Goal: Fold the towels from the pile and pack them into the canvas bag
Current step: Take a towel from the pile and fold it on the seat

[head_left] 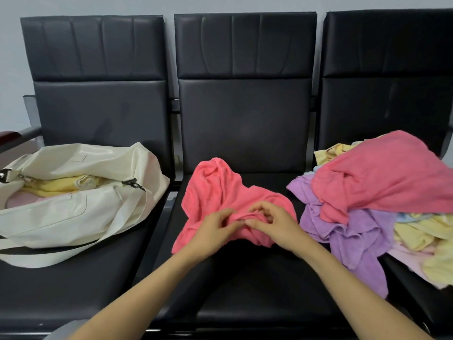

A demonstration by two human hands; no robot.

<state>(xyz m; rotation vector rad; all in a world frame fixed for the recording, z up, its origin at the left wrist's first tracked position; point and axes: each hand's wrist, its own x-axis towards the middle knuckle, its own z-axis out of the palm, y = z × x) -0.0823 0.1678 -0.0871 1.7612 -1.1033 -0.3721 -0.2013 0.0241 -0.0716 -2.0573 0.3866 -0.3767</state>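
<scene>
A crumpled coral-pink towel (215, 190) lies on the middle seat. My left hand (214, 231) and my right hand (274, 224) meet at its near edge, and the fingers of both pinch the cloth. The pile of towels (382, 192) covers the right seat: a large pink one on top, purple, yellow and pale ones beneath. On the left seat the cream canvas bag (73, 209) lies open, with folded yellow and pale pink towels (56, 188) inside.
Three black padded seats (245, 278) stand in a row against a pale wall. The bag's long strap (127, 217) trails over the front of the left seat. An armrest (14, 138) sticks out at the far left.
</scene>
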